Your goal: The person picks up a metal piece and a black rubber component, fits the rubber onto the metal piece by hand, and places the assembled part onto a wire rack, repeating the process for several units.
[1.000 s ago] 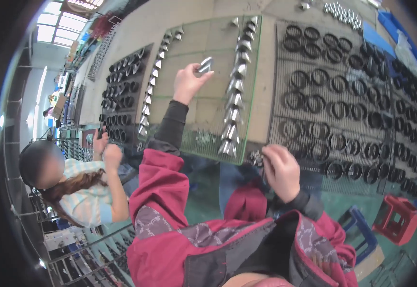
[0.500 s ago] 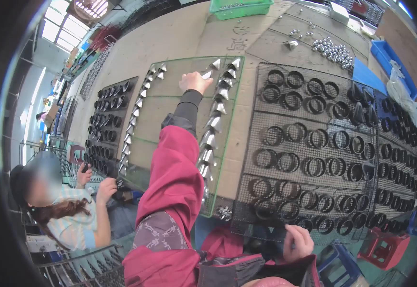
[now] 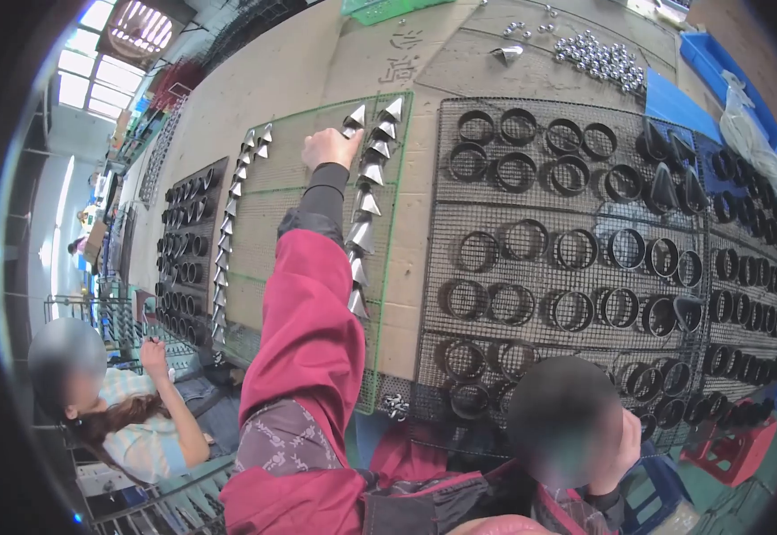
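My left hand (image 3: 329, 148) reaches forward over a green-edged wire mesh rack (image 3: 272, 223). Its fingers are closed on a shiny pointed metal piece, mostly hidden by the hand. Just beyond the fingertips lies a similar pointed metal piece (image 3: 355, 116). A row of overlapping pointed metal pieces (image 3: 369, 203) runs down the rack's right side, and another row (image 3: 228, 218) lines its left side. My right hand (image 3: 625, 453) is raised near the lower right, by the front of a dark mesh rack (image 3: 567, 212); a blurred patch covers part of it, and its fingers are unclear.
Black rings (image 3: 576, 250) stand in rows on the dark rack. Small shiny balls (image 3: 598, 61) lie at the back right near a blue tray (image 3: 732, 89). A green bin (image 3: 388, 7) is at the far edge. Another person (image 3: 143, 401) sits at the left.
The view has shifted, so the racks appear farther left. My left hand remains at the far end of the green rack. My right hand has risen and moved right, partly behind a blurred patch.
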Demonstrator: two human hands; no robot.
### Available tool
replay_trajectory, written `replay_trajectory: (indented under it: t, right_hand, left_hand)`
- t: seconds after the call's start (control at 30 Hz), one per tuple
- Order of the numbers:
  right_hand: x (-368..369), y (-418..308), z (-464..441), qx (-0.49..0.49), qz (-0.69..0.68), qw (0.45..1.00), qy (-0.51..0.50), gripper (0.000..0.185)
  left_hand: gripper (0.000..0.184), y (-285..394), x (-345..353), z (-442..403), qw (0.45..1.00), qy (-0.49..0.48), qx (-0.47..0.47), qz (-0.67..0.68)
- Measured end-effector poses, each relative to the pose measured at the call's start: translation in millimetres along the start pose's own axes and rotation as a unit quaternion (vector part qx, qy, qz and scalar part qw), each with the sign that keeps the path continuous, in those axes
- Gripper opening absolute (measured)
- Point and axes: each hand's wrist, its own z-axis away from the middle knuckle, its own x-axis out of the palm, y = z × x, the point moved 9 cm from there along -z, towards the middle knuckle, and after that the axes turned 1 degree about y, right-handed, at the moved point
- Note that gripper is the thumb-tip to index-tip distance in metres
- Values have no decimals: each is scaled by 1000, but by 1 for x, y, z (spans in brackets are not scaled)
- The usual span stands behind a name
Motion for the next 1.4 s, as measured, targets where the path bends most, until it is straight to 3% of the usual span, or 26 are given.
replay_trajectory:
  t: [0.1,0.23,0.27,0.37,0.4,0.47,0.57,0.67,0.77,0.87,0.97,1.07,1.23,1.33,1.37,1.4]
  right_hand:
    - [-9,11,-14,-13,20,999,26,26]
    - [-49,27,-53,-12,22,997,78,27]
    - [-61,27,-66,-58,8,992,108,19]
    - [-89,80,-117,-54,80,980,175,14]
    - [-95,106,-131,-26,102,979,173,16]
    - [-102,164,-162,71,161,971,160,38]
    - [-84,177,-194,146,95,982,72,42]
    - [-52,156,-195,117,34,992,-33,55]
    - [-38,125,-169,64,110,978,-167,76]
    - [-40,134,-144,93,218,945,-226,88]
    - [-37,142,-134,67,214,939,-261,72]
    - [-34,150,-135,60,157,960,-222,49]
    - [-37,82,-131,-18,282,943,-179,45]
    - [-34,-22,-105,-20,225,969,-104,39]
    - [-31,-56,-86,65,12,994,-82,37]
    - [-10,-84,-67,46,-24,995,-87,39]
  left_hand:
    - [66,2,-4,9,999,-30,30,1]
    - [86,20,0,13,994,-60,85,31]
    - [95,18,-1,11,995,-47,90,1]
    - [58,4,9,-17,985,39,165,24]
    - [54,8,1,-3,981,41,183,55]
    - [46,3,-25,24,958,56,231,160]
    - [29,-8,-78,127,898,59,296,319]
    - [29,-40,-97,219,883,26,332,332]
    - [25,-90,-100,285,878,34,334,342]
    - [25,-143,-89,329,898,-4,250,361]
    - [22,-169,-98,363,886,10,218,410]
    - [20,-179,-108,382,881,37,207,424]
    - [16,-175,-119,409,851,53,181,490]
    - [13,-152,-112,432,810,-1,148,567]
    - [11,-137,-99,442,770,-88,116,622]
    - [18,-123,-92,450,738,-128,126,650]
